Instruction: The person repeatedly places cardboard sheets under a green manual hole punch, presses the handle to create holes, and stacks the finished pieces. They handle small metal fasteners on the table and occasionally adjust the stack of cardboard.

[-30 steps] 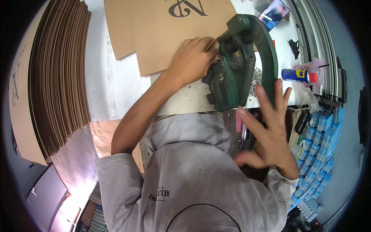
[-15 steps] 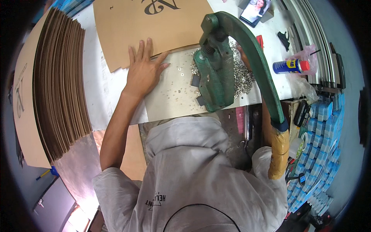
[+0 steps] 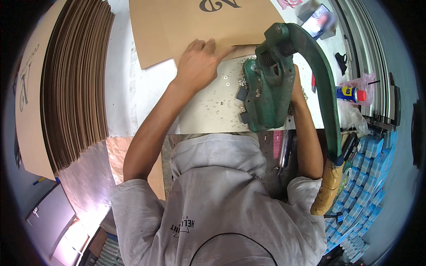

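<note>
A flat brown paper bag [image 3: 177, 26] with black print lies across the far part of the white table. My left hand [image 3: 197, 66] is on its near edge, fingers bent over the paper and one digit stretched right toward a gap between its layers. To the right stands a green hand-lever eyelet press [image 3: 270, 97], just past the bag's right end. Partly behind the press is my right hand [image 3: 296, 86], its fingers hidden, where metal eyelets show around it. More small metal eyelets [image 3: 227, 84] lie loose on the pale board between my left hand and the press.
A tall stack of brown paper bags [image 3: 82, 84] stands at the left. Over the table's right front hangs the press's lever with a tan-wrapped grip [image 3: 327, 186]. At the right are a blue spray can [image 3: 348, 94], a phone [image 3: 316, 22] and blue packages [image 3: 368, 177].
My left hand has gone from spread flat to bent at the bag's edge, and the bag sits farther away. My right forearm now shows beside the press. The whole view has shifted.
</note>
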### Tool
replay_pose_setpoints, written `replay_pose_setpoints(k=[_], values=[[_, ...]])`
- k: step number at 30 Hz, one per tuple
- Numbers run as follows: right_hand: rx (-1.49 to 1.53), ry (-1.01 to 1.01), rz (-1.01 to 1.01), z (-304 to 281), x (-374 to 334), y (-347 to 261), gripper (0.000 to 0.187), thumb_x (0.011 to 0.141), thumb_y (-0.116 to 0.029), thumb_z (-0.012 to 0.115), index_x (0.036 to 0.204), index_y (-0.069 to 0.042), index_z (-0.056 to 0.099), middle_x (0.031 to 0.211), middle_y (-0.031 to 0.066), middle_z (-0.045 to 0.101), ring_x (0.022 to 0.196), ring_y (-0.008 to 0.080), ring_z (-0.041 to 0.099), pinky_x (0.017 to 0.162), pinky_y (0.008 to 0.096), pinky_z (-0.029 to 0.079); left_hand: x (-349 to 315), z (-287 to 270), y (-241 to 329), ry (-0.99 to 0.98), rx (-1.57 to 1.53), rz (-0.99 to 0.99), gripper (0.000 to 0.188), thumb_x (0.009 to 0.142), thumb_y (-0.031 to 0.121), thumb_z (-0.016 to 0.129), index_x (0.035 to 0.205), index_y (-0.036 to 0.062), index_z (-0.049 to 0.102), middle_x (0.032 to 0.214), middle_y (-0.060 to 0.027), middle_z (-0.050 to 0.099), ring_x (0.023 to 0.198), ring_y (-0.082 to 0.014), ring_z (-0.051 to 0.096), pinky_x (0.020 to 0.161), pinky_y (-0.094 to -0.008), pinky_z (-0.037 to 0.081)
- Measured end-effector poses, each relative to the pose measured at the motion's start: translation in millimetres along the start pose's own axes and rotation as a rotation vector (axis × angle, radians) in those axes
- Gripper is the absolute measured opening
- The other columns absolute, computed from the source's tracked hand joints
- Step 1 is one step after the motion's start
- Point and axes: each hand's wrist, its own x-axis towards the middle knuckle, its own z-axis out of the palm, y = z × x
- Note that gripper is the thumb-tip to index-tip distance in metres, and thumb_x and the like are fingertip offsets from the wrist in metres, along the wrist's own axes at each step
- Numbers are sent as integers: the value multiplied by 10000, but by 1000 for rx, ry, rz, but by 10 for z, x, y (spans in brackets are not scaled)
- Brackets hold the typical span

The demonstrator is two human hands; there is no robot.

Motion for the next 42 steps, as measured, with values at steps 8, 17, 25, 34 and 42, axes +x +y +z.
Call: replay_pose_setpoints(k=[8, 17, 25, 34, 42], values=[[-6, 67, 292, 219, 105, -233, 365, 758, -111, 915, 1082, -12, 780, 1030, 72, 783, 885, 127, 705, 795, 314, 566, 28, -9, 49, -78, -15, -85, 625, 823, 41, 639, 1407, 264, 656, 1305, -141, 686, 1076, -335, 682, 907, -425, 599], [480, 124, 477, -245, 92, -24, 255, 988, -82, 664, 1229, -8, 704, 1120, 96, 751, 949, 136, 705, 820, 295, 571, 277, 22, 306, -26, -250, -77, 422, 790, 52, 701, 1205, 107, 750, 1249, -52, 736, 1056, -265, 696, 868, -400, 603], [-93, 163, 148, -52, 10, 36, 207, 938, -30, 702, 1144, -10, 714, 1105, 71, 725, 944, 151, 689, 853, 297, 556, 440, 12, 397, 39, -366, -90, 482, 760, 3, 683, 1228, 96, 751, 1174, -78, 748, 1007, -304, 690, 850, -425, 587], [161, 356, 393, 116, -109, -202, 242, 894, -12, 754, 1134, 19, 762, 1044, 79, 779, 890, 144, 709, 808, 290, 569, 377, -153, 481, 25, -535, -115, 303, 836, 40, 697, 1131, 29, 762, 1166, -143, 726, 1021, -356, 670, 890, -457, 561], [28, 340, 338, 98, -220, -198, 214, 925, -83, 769, 1096, 46, 765, 979, 89, 779, 850, 139, 710, 758, 291, 560, 248, 13, 640, 86, -558, -129, 248, 840, 145, 788, 1038, -5, 777, 1150, -136, 699, 1050, -345, 629, 947, -446, 514]])
